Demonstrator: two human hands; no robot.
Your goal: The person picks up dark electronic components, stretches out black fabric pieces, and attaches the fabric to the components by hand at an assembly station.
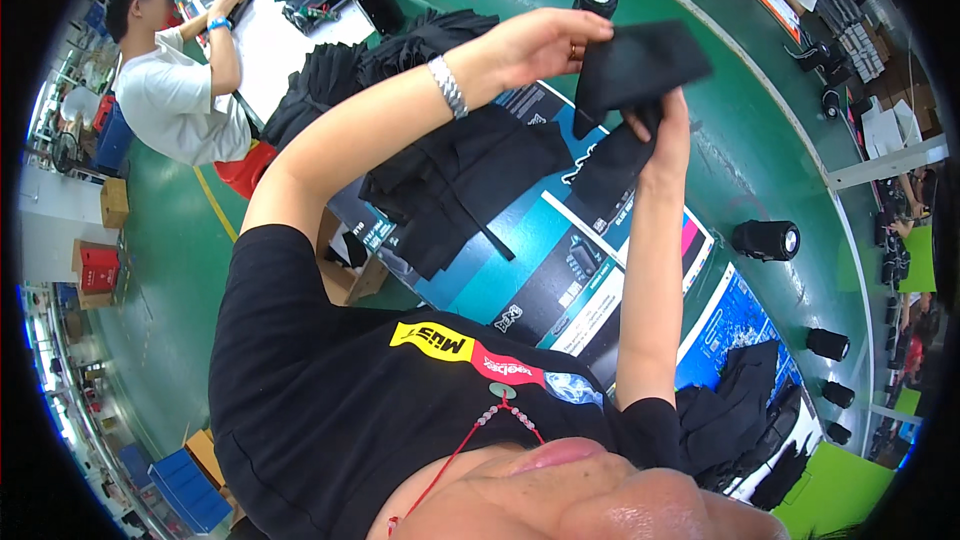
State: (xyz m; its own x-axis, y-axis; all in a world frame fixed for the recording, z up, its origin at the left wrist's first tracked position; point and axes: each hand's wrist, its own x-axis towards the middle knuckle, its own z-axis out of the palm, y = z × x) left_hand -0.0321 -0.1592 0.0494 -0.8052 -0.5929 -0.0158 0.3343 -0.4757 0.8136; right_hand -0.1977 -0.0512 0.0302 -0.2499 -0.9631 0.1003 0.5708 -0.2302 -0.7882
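Both my hands are raised over the table with a black cloth piece [645, 65], which looks like a flat fabric pouch and is slightly blurred. My left hand [555, 43] pinches its upper left edge, thumb and fingers closed. From below, my right hand [665, 135] grips a lower, narrower part, its fingers partly hidden by the cloth. Some of the black fabric hangs down beside the right wrist. Under my left forearm lies a loose pile of black cloth pieces [470, 165] on the table, which is covered with printed boards [500, 250].
A larger heap of black cloth [430, 40] lies beyond the pile. Black cylindrical speakers [375, 0] stand at the far left, near a person in a white shirt [185, 100]. More speakers [765, 240] line the right side. An open cardboard box [350, 280] sits by the near table edge.
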